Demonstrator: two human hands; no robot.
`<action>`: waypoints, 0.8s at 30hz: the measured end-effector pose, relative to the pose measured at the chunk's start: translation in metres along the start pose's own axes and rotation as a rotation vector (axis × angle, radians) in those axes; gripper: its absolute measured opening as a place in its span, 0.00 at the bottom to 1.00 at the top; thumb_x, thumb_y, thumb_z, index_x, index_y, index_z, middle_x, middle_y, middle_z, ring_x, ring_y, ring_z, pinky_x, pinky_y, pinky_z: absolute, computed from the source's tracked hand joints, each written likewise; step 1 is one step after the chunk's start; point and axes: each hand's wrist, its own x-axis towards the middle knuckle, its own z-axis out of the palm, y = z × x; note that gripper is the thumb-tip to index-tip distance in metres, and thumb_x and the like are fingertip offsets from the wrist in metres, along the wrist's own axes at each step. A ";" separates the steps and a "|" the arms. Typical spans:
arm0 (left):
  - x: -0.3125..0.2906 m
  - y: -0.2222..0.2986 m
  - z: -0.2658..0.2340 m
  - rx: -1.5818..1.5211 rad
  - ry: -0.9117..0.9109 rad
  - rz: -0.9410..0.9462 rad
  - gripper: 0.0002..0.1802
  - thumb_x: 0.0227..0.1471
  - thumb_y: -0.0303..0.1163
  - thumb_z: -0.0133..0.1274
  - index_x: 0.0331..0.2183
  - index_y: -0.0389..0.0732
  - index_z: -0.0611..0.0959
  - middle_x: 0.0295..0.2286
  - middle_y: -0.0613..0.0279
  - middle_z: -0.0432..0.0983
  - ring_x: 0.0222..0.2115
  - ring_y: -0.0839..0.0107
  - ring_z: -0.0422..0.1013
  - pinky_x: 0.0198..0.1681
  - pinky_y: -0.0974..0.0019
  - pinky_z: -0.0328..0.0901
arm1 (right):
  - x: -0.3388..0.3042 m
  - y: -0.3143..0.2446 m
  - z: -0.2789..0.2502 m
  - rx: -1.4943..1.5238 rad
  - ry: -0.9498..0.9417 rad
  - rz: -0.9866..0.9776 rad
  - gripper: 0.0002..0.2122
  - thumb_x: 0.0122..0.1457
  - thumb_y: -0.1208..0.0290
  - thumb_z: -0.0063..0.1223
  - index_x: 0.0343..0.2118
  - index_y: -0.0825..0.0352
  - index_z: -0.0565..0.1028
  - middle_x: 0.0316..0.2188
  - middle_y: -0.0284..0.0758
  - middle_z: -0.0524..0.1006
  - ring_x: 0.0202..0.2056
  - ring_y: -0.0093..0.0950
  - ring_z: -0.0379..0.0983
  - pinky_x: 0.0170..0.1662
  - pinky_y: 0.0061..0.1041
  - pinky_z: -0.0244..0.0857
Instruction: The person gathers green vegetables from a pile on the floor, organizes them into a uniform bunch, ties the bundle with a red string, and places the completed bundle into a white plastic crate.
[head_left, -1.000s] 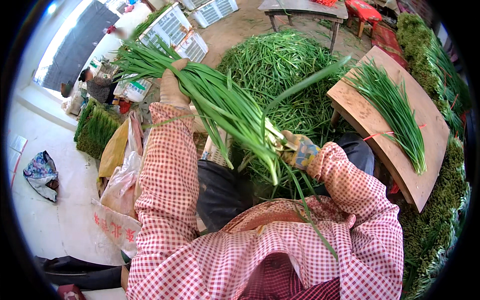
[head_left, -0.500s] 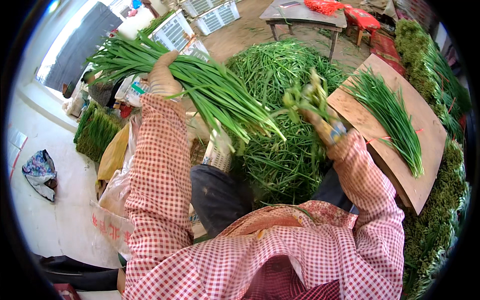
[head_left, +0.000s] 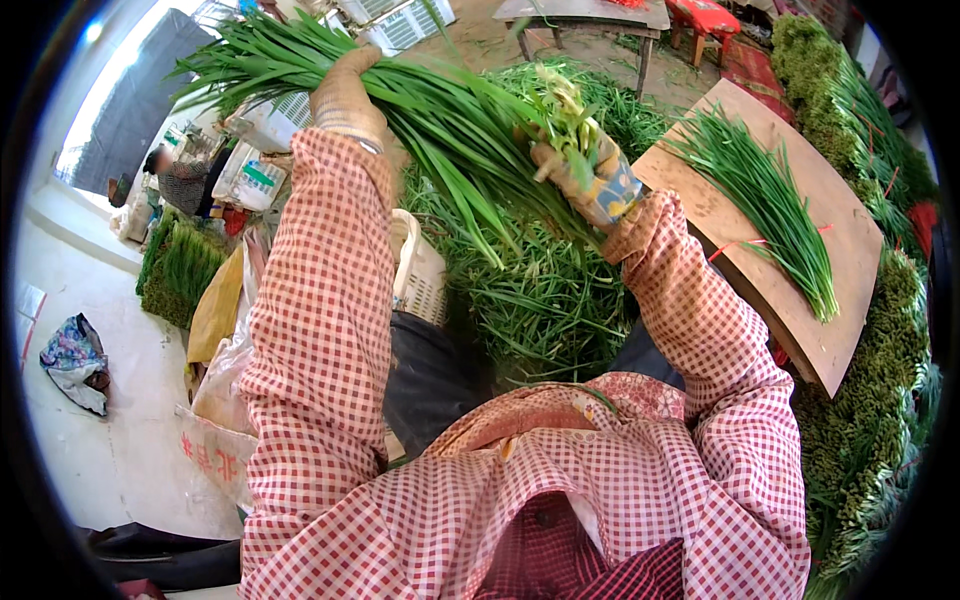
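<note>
My gloved left hand (head_left: pixel 348 98) is closed around a thick bunch of garlic chives (head_left: pixel 450 130), held up with the dark leaf tips to the left and the pale cut ends to the lower right. At the bunch's right side, my gloved right hand (head_left: pixel 590 180) is closed on a small clump of pale, ragged leaves (head_left: pixel 566 108). Whether its fingers also touch the bunch is hard to tell. Beneath both hands spreads a big heap of loose chives (head_left: pixel 540 310). To the right, another bunch of chives (head_left: pixel 765 210) lies on a wooden board (head_left: pixel 850 290), over a red tie.
Stacked bundles of chives (head_left: pixel 850 440) line the right side. A cream plastic basket (head_left: pixel 420 270) stands by my left knee. At the back are a low table (head_left: pixel 600 14), a red stool (head_left: pixel 708 18) and white crates (head_left: pixel 408 25). Another person (head_left: pixel 182 182) sits at the far left.
My right hand has moved left and up with its leaf clump, up to the chive bunch. My left hand has risen slightly with the bunch, and the view has shifted a little.
</note>
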 end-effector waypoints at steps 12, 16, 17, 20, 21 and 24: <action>0.043 0.028 -0.065 0.678 0.060 0.354 0.32 0.36 0.12 0.57 0.49 0.33 0.74 0.45 0.48 0.73 0.46 0.63 0.70 0.52 0.69 0.63 | -0.091 -0.058 -0.044 -0.305 0.786 0.164 0.10 0.56 0.62 0.57 0.36 0.60 0.72 0.16 0.21 0.62 0.13 0.14 0.55 0.16 0.18 0.50; 0.039 0.024 -0.056 0.234 0.034 0.203 0.29 0.42 0.09 0.50 0.50 0.30 0.71 0.45 0.46 0.72 0.44 0.64 0.71 0.48 0.68 0.67 | -0.068 -0.041 -0.017 -0.609 0.536 0.217 0.26 0.47 0.63 0.63 0.49 0.65 0.69 0.30 0.31 0.70 0.34 0.24 0.68 0.37 0.25 0.65; 0.029 0.027 -0.046 0.028 0.022 0.152 0.29 0.45 0.07 0.45 0.51 0.30 0.70 0.45 0.46 0.72 0.43 0.64 0.71 0.46 0.68 0.68 | -0.058 -0.037 -0.019 -0.519 0.410 0.236 0.35 0.46 0.63 0.63 0.56 0.64 0.60 0.41 0.36 0.69 0.43 0.29 0.66 0.45 0.29 0.64; 0.016 0.024 -0.039 -0.348 0.030 0.020 0.28 0.45 0.07 0.45 0.51 0.30 0.70 0.44 0.47 0.73 0.42 0.64 0.71 0.47 0.68 0.68 | -0.026 0.002 -0.026 -0.405 0.287 0.251 0.30 0.57 0.65 0.52 0.60 0.63 0.52 0.44 0.43 0.67 0.45 0.32 0.67 0.48 0.31 0.66; 0.004 0.023 -0.029 0.169 0.016 0.179 0.27 0.46 0.08 0.46 0.51 0.30 0.70 0.44 0.46 0.73 0.42 0.64 0.71 0.46 0.67 0.68 | -0.022 0.017 -0.044 -0.414 0.303 0.243 0.30 0.57 0.65 0.52 0.60 0.63 0.52 0.44 0.43 0.67 0.45 0.32 0.67 0.48 0.31 0.66; -0.018 0.020 -0.010 0.052 0.048 0.117 0.23 0.49 0.11 0.44 0.50 0.29 0.70 0.43 0.47 0.73 0.41 0.63 0.71 0.46 0.64 0.68 | -0.014 0.040 -0.062 -0.461 -0.142 0.129 0.28 0.60 0.63 0.49 0.61 0.61 0.54 0.53 0.43 0.64 0.53 0.30 0.64 0.56 0.30 0.60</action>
